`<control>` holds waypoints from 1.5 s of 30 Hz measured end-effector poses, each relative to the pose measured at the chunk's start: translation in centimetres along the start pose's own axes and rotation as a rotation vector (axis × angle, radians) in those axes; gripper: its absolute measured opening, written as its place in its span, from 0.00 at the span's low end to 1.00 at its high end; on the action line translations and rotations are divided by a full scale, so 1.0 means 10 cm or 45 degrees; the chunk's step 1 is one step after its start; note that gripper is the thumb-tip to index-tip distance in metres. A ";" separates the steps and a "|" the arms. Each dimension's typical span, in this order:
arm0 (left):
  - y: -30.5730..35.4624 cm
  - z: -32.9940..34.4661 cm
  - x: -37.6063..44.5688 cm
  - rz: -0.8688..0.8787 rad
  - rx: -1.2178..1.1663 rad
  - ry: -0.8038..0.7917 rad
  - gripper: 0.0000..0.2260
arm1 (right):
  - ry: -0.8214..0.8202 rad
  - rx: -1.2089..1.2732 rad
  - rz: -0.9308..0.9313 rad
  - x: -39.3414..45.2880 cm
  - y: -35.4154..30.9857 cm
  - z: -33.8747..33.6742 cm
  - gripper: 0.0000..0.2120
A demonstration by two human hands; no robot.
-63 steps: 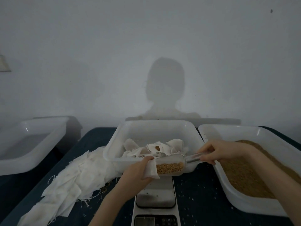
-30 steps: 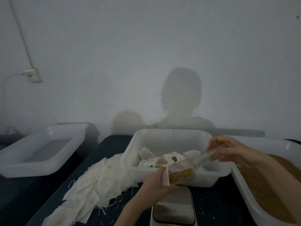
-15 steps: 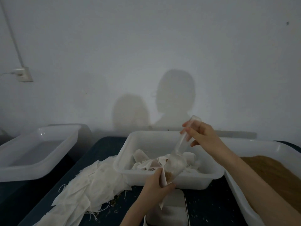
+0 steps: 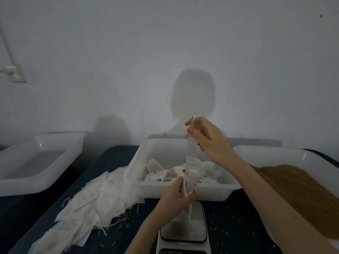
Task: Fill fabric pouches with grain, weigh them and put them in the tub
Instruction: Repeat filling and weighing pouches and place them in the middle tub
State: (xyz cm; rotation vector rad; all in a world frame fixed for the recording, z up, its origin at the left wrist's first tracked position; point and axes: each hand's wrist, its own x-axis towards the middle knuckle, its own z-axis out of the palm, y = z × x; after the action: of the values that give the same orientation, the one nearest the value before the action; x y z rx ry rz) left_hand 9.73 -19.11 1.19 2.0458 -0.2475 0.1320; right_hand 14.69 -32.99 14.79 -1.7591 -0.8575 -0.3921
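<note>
A dark blue table carries a heap of white fabric pouches; a white tub behind a scale; a grain tray; scattered grains.

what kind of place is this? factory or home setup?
Probably a small makeshift packing bench, not a factory: white tubs on a dark table by a bare wall, a tub of grain, loose fabric pouches, a small digital scale.
</note>
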 end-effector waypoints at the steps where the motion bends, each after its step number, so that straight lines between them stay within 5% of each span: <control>1: 0.00 -0.01 0.00 -0.001 0.005 -0.004 0.13 | 0.014 0.019 -0.009 -0.01 0.01 0.00 0.06; 4: -0.01 -0.03 -0.01 -0.015 0.021 -0.014 0.13 | 0.083 0.122 0.054 -0.07 0.02 -0.06 0.15; 8: -0.01 -0.04 -0.02 -0.016 0.043 0.008 0.15 | 0.251 0.216 0.159 -0.18 0.10 -0.22 0.08; 15: -0.03 -0.04 0.01 0.091 0.165 0.041 0.17 | 0.583 0.282 0.346 -0.68 0.27 -0.41 0.10; 18: -0.05 -0.06 0.00 0.096 0.166 0.015 0.13 | 0.619 0.416 0.433 -0.93 0.31 -0.47 0.14; 21: -0.08 -0.10 0.00 0.085 0.147 0.005 0.08 | 0.608 0.584 0.531 -1.11 0.36 -0.54 0.06; 25: -0.14 -0.16 0.01 0.070 0.191 0.073 0.06 | 0.399 0.627 0.697 -1.24 0.43 -0.68 0.06; 30: -0.23 -0.24 0.06 -0.022 0.224 0.086 0.09 | -0.067 0.071 0.874 -1.34 0.41 -0.82 0.14; 38: -0.21 -0.28 0.09 -0.007 0.123 0.125 0.12 | -0.510 -0.406 0.699 -1.47 0.47 -0.80 0.14; 41: -0.18 -0.25 0.09 0.034 -0.039 0.177 0.11 | -0.331 -0.333 0.717 -1.53 0.54 -0.88 0.17; 45: -0.07 -0.15 0.11 0.115 -0.076 0.092 0.12 | 0.261 -0.241 0.803 -1.62 0.66 -1.07 0.17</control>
State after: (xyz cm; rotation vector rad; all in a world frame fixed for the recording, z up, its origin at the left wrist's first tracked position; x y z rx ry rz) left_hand 10.96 -17.60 1.52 1.9670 -0.2956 0.2513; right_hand 9.88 -49.58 3.85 -2.0119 -0.0984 -0.2287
